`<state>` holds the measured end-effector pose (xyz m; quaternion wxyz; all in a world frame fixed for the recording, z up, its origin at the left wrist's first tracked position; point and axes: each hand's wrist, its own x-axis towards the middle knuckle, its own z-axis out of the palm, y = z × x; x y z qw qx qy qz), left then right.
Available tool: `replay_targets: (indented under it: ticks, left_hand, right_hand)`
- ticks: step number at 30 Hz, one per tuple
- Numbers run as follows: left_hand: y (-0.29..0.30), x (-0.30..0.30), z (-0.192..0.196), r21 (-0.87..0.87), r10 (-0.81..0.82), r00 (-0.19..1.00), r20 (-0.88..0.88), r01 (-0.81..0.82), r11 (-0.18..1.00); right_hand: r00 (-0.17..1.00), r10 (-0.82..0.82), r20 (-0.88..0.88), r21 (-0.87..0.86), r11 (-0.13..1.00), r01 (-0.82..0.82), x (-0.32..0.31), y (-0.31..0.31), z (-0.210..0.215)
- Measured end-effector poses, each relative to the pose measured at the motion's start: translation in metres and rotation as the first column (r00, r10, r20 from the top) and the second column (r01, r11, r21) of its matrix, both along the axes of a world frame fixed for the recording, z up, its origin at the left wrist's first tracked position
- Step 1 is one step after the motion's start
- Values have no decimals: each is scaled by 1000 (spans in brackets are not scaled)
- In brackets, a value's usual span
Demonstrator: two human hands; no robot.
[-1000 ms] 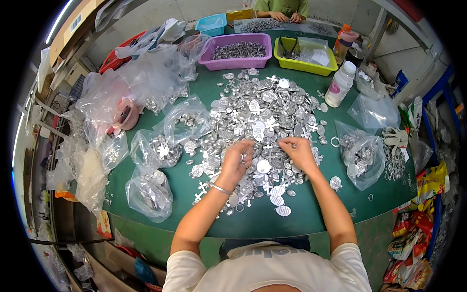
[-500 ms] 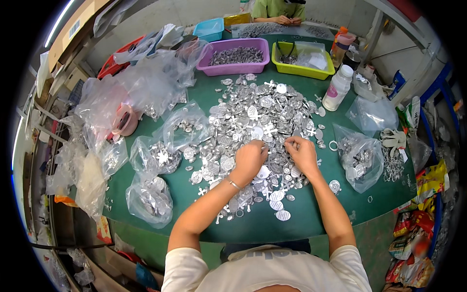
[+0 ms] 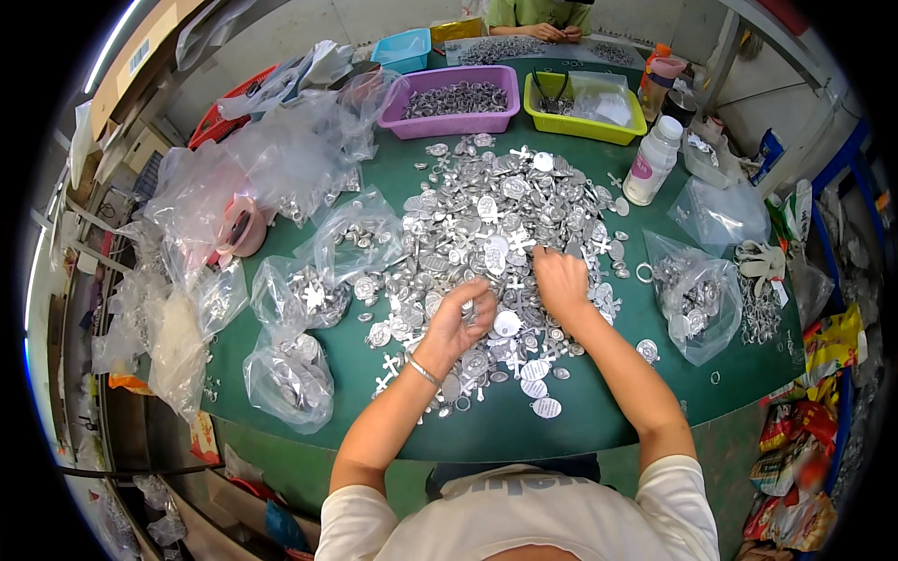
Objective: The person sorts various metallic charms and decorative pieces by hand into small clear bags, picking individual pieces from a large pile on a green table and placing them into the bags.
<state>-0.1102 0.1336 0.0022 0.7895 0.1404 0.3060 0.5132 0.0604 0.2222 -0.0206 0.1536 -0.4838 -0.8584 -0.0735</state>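
Note:
A wide heap of silver oval medals and small crosses (image 3: pixel 524 192) covers the middle of the green table. My left hand (image 3: pixel 460 320) is over its near left part, palm turned up and fingers curled in around small silver metal pieces. To its right, my right hand (image 3: pixel 561 283) reaches into the heap with its back up and fingers bent together. Its fingertips are against the medals, and what they grip is hidden. A round white disc (image 3: pixel 506 323) lies between the hands. Several larger oval medals (image 3: pixel 534 370) lie at the heap's near edge.
Clear bags of metal pieces (image 3: pixel 290 379) stand left, another bag (image 3: pixel 694 297) right. Behind the heap are a purple basin (image 3: pixel 449 129), a yellow-green tray (image 3: pixel 585 128) with pliers, and a white bottle (image 3: pixel 653 161). Across the table a person in green (image 3: pixel 528 13) handles small pieces.
My left hand has drawn back toward me and rolled palm up. My right hand has shifted slightly left and farther into the heap, turning its back upward.

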Motion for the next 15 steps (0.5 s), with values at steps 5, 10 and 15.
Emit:
replay_targets:
  ticks: [5, 10, 15]
  left_hand:
    - [-4, 8, -21, 613, 574, 217, -790, 243, 752]
    - [-8, 22, -15, 365, 508, -262, -820, 444, 818]
    - [-1, 22, -13, 204, 476, -416, -774, 548, 811]
  right_hand:
    - [938, -5, -347, 26, 1000, 15, 10, -4, 6]
    - [913, 77, -400, 39, 997, -67, 19, -5, 2]
    - [998, 24, -57, -82, 996, -29, 13, -2, 10]
